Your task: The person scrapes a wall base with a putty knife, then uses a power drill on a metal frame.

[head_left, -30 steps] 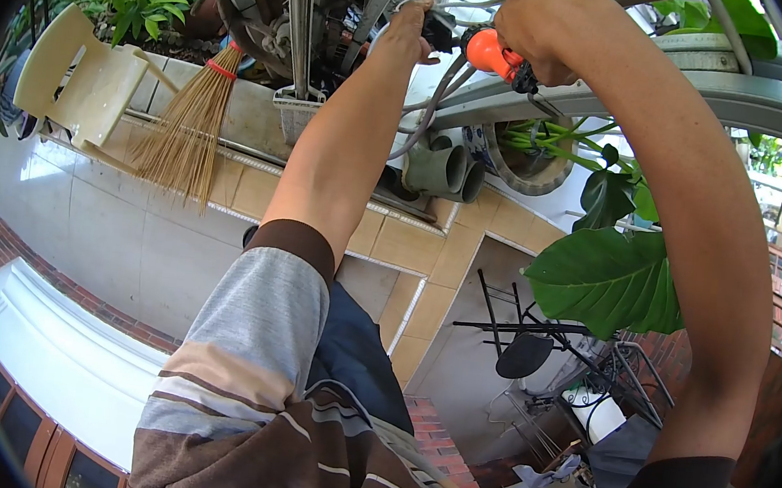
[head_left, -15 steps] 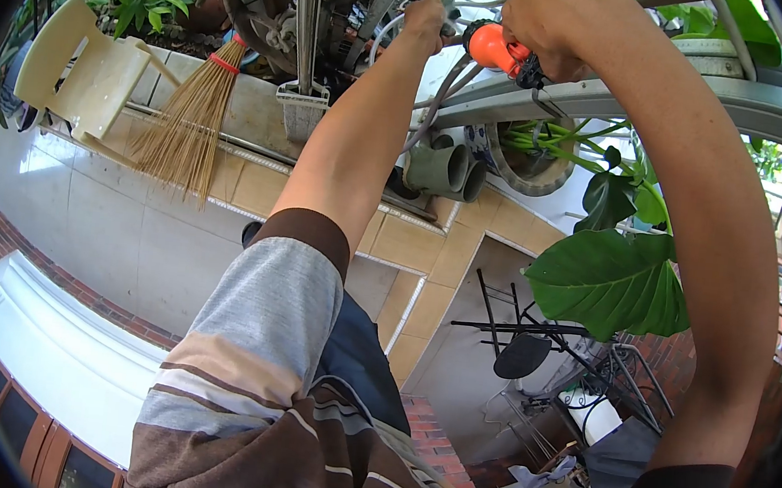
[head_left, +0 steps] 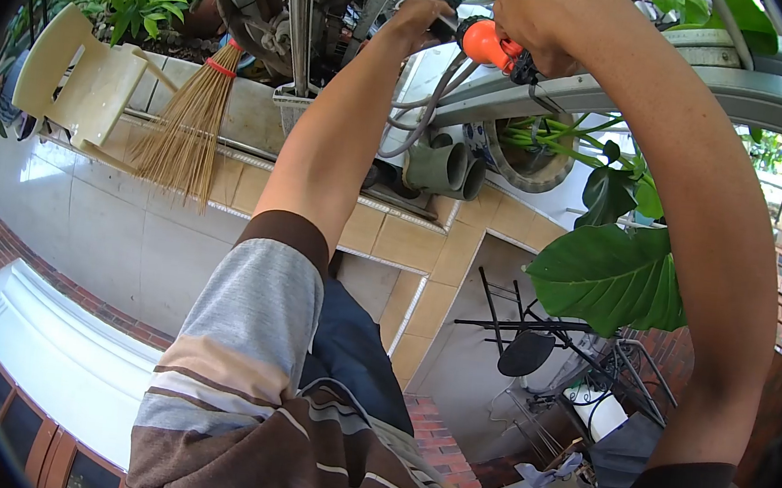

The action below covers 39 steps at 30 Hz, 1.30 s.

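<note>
At the top of the head view, my right hand [head_left: 546, 26] is wrapped round an orange and black nozzle-like tool [head_left: 488, 44], whose orange body points left. My left hand [head_left: 419, 17] is to the left of it, its fingers closed round a dark object [head_left: 444, 25] too small to name. A gap separates that object from the orange tool. Grey hose loops [head_left: 434, 107] hang below and between the hands. Part of each hand is cut off or hidden by its own wrist.
Metal rails [head_left: 708, 83] cross the upper right, above a potted plant [head_left: 535, 164] with large leaves. Grey-green pipes [head_left: 436, 167] stand beside the pot. A straw broom [head_left: 194, 122] and a cream chair [head_left: 97, 75] are at the left, folded black furniture [head_left: 527, 351] lower right.
My left hand has shifted slightly left and down, with the dark object now visible in it. The hose loops hang lower and further left. My right hand and the orange tool moved slightly left.
</note>
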Each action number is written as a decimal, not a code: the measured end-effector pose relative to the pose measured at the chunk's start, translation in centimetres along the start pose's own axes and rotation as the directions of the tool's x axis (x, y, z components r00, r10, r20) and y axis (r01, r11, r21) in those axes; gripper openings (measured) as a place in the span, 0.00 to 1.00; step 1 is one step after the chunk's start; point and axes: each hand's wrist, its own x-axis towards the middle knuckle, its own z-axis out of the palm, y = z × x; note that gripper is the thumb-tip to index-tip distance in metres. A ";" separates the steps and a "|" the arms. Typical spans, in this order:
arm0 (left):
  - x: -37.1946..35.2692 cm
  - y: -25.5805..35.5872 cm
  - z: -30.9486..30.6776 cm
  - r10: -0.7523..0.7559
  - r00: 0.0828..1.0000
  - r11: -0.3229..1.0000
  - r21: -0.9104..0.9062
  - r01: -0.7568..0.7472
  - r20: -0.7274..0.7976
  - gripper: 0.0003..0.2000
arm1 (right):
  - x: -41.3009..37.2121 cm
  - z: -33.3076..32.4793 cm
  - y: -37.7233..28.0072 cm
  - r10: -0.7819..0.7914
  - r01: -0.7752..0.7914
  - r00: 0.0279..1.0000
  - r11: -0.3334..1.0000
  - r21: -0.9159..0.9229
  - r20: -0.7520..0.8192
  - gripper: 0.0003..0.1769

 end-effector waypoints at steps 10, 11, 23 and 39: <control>-0.3 0.0 -1.9 -0.104 0.991 0.990 -0.109 0.095 -0.081 0.24 | -0.6 1.1 -0.4 0.012 -0.015 0.981 1.000 -0.011 -0.196 0.14; 1.0 -0.8 -2.6 -0.105 0.994 0.945 -0.311 0.102 0.006 0.24 | -0.6 1.0 -0.5 0.025 -0.030 0.981 0.999 -0.020 -0.191 0.14; 2.2 -1.7 -2.2 -0.068 0.994 0.913 -0.397 0.095 0.081 0.09 | -0.3 0.8 -0.4 -0.012 0.005 0.989 0.999 -0.044 -0.148 0.13; 3.6 -2.3 0.1 -0.100 0.995 0.937 -0.339 0.084 -0.029 0.09 | -1.2 -0.1 -0.2 -0.006 0.004 0.995 1.000 -0.022 -0.098 0.13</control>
